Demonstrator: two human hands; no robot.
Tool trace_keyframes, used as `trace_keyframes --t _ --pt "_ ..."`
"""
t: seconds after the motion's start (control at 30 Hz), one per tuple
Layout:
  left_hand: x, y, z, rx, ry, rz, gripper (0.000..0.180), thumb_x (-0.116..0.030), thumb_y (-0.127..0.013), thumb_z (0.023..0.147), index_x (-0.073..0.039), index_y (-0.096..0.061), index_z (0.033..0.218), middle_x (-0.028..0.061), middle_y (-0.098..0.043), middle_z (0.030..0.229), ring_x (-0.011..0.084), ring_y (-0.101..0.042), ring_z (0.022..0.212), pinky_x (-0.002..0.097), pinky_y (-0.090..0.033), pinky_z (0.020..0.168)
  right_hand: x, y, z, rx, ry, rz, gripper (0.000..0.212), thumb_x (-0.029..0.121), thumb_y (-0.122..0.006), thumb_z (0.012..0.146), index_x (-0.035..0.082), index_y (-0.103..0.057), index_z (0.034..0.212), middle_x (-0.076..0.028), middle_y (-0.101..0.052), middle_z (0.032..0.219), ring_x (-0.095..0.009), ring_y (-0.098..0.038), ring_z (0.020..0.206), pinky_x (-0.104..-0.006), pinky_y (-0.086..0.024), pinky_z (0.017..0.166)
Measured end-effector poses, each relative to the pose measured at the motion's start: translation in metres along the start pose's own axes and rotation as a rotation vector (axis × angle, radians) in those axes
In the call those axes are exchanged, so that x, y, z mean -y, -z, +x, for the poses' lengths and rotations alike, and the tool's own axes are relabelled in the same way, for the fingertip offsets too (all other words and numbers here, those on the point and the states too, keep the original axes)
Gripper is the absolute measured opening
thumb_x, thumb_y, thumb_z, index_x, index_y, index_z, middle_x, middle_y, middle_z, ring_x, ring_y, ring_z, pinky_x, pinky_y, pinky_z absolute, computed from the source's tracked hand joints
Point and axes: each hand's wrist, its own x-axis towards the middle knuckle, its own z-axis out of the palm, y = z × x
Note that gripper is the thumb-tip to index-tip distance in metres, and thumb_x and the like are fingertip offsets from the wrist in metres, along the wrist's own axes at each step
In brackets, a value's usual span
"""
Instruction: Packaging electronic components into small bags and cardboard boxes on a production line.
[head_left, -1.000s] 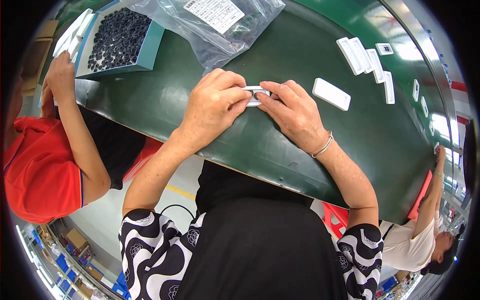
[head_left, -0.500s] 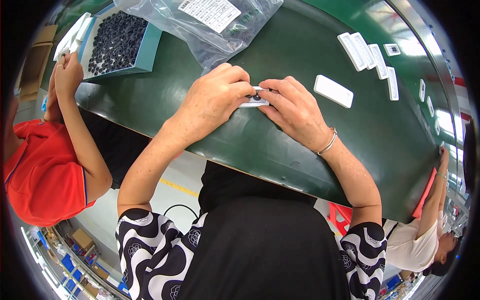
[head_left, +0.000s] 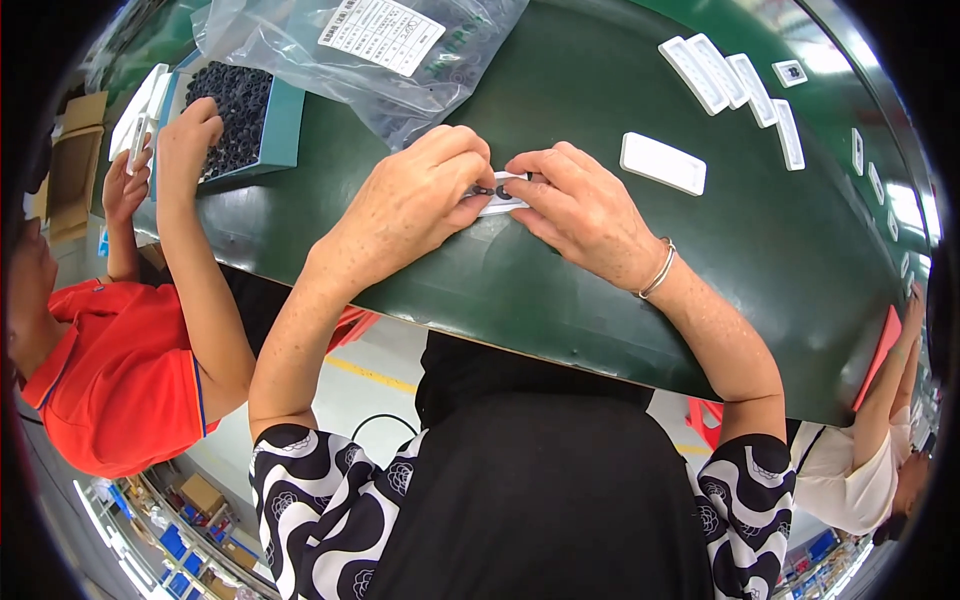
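A small, shallow white plastic tray [head_left: 497, 208] lies on the table's near part between my hands, partly covered by my fingers. A round black rubber-like part [head_left: 504, 191] sits in it. From the left, my left hand [head_left: 425, 195] is closed on the tray's end, thumb and forefinger pinched beside a dark bit. My right hand [head_left: 585, 205], with a bracelet at the wrist, grips the other end, its fingertips against the black part. How far the fingertips reach under the tray is hidden.
A flat white piece [head_left: 662, 163] lies right of my hands; several white trays [head_left: 694, 76] stand farther right. A clear plastic bag [head_left: 420, 85] lies beyond my left hand. A co-worker's hand [head_left: 188, 140] is at a blue box [head_left: 284, 125] of black parts.
My hands stay at the tray, their fingers slightly shifted on it. The co-worker at left has brought one hand to the box of black parts. The whole view has shifted a little.
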Motion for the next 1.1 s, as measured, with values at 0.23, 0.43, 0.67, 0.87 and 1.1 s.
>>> trace_keyframes --t 0.23,0.43,0.67,0.87,1.1 --pt "-0.005 -0.004 -0.001 -0.019 0.017 -0.003 0.016 0.0 -0.076 0.076 -0.002 -0.066 0.088 0.0065 -0.064 0.097 0.0264 -0.062 0.09 0.036 -0.052 0.076 0.0 0.0 -0.003 0.017 -0.011 -0.001 0.031 0.004 -0.077 0.076 0.001 -0.066 0.105 -0.011 -0.062 0.11 -0.027 -0.06 0.089 -0.0374 -0.052 0.077" --pt "-0.008 -0.01 0.001 -0.036 0.09 -0.009 0.011 -0.001 -0.076 0.076 0.0 -0.068 0.083 0.0074 -0.063 0.092 0.027 -0.061 0.086 0.0355 -0.051 0.075 0.0 0.0 -0.005 0.012 -0.003 -0.015 0.032 0.005 -0.078 0.076 0.001 -0.067 0.106 -0.011 -0.062 0.111 -0.027 -0.059 0.087 -0.037 -0.052 0.076" --pt "-0.007 -0.013 0.002 -0.047 0.221 -0.043 0.008 -0.005 -0.077 0.077 -0.004 -0.071 0.082 0.0051 -0.061 0.087 0.0267 -0.06 0.087 0.0393 -0.051 0.075 -0.001 -0.002 -0.008 -0.044 0.027 -0.052 0.035 0.006 -0.078 0.076 0.003 -0.069 0.11 -0.011 -0.062 0.11 -0.026 -0.059 0.084 -0.0359 -0.053 0.073" --pt "-0.017 -0.014 -0.015 -0.155 0.262 -0.115 0.009 -0.004 -0.076 0.078 -0.005 -0.071 0.086 0.0068 -0.065 0.093 0.0272 -0.062 0.089 0.0386 -0.052 0.077 -0.002 0.003 -0.013 0.006 0.098 -0.115 0.034 0.003 -0.076 0.077 0.0 -0.068 0.11 -0.012 -0.062 0.111 -0.026 -0.059 0.085 -0.0366 -0.053 0.072" --pt "-0.019 -0.027 -0.023 -0.28 0.083 0.002 0.009 -0.005 -0.076 0.079 -0.004 -0.071 0.086 0.0071 -0.068 0.098 0.0269 -0.062 0.09 0.038 -0.052 0.076 0.01 0.008 -0.002 0.102 0.094 -0.248 0.023 0.004 -0.068 0.079 -0.001 -0.069 0.102 -0.011 -0.061 0.11 -0.025 -0.058 0.091 -0.0372 -0.05 0.078"
